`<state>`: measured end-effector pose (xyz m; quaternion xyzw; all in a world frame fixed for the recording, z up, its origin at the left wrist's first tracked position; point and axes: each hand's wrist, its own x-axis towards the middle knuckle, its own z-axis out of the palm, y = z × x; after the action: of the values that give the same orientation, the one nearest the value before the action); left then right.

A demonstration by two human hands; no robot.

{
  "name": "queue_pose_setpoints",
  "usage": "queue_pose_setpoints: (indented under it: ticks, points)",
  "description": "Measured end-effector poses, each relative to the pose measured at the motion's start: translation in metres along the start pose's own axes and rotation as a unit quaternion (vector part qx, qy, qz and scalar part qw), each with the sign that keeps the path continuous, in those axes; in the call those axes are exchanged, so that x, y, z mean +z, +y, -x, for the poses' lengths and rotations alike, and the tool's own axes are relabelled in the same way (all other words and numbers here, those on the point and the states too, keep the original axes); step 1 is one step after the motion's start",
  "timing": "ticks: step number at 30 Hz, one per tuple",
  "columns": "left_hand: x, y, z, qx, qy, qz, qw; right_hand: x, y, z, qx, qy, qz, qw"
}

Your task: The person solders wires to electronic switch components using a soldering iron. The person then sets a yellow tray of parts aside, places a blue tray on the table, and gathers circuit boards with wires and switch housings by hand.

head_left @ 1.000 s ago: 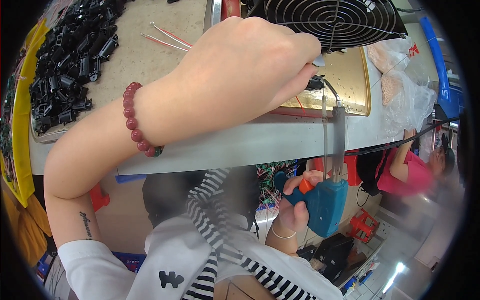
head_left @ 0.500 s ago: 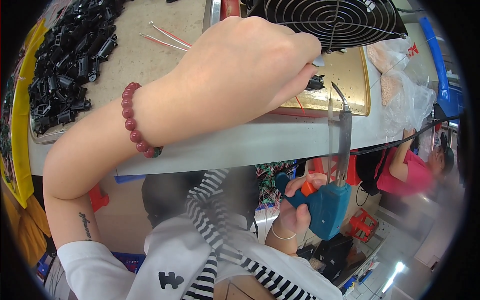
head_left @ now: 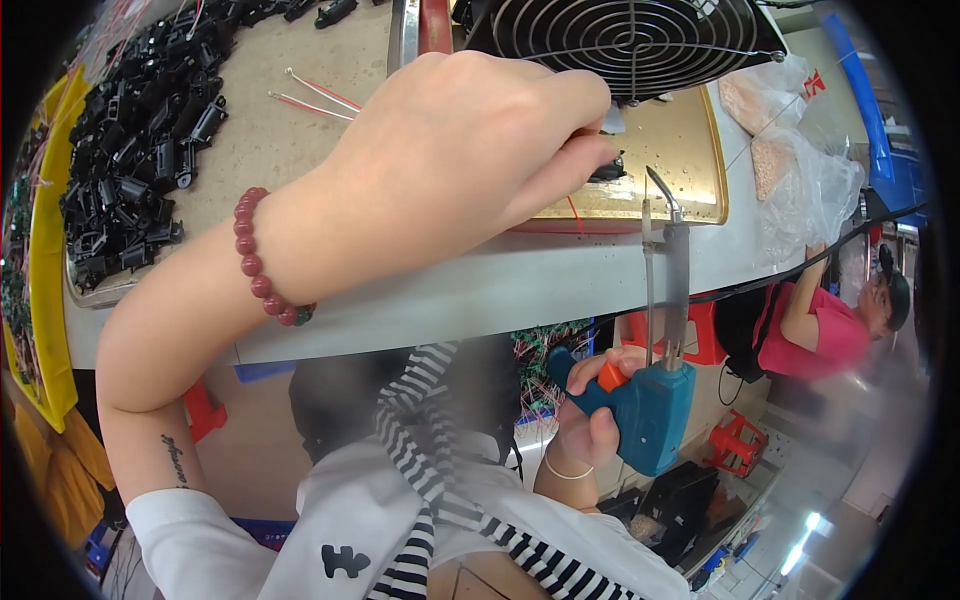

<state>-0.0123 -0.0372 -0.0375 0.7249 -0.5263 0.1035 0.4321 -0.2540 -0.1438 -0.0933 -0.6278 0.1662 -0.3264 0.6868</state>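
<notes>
My left hand (head_left: 480, 130) reaches over the gold-coloured tray (head_left: 690, 150) with its fingers curled and thumb pressed in. At its thumb tip shows a small black plastic part (head_left: 607, 167); most of the grip is hidden behind the hand. A thin red wire (head_left: 575, 212) hangs below the hand. My right hand (head_left: 592, 400) is wrapped around a teal soldering gun (head_left: 655, 415) with an orange trigger, held upright in front of the table edge. Its bent metal tip (head_left: 662, 185) points up, a short way right of the black part, apart from it.
A fan with a round wire guard (head_left: 632, 45) stands behind the tray. Many black plastic parts (head_left: 150, 140) are heaped at the left, near red and white wires (head_left: 315, 98). Clear bags of pellets (head_left: 790, 170) lie at the right. A person in pink (head_left: 815, 335) sits beyond.
The whole view has shifted slightly leftward. Relative to the tray, my left hand has moved a little left; the soldering gun stays in my right hand, its tip near the black part.
</notes>
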Motion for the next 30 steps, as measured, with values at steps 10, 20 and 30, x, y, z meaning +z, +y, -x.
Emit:
queue_pose_setpoints:
  ticks: [10,20,30]
  points:
    - [-0.028,0.014,-0.003,0.077,-0.107,-0.181,0.975,-0.006,-0.01,-0.001,0.032,-0.061,0.121,0.99]
    - [-0.019,0.022,-0.007,0.102,-0.071,-0.255,0.959,-0.02,-0.016,-0.009,-0.158,-0.078,0.216,0.96]
    - [-0.011,0.021,-0.009,0.051,-0.055,-0.156,0.985,-0.013,-0.018,0.009,0.038,0.014,0.098,0.994]
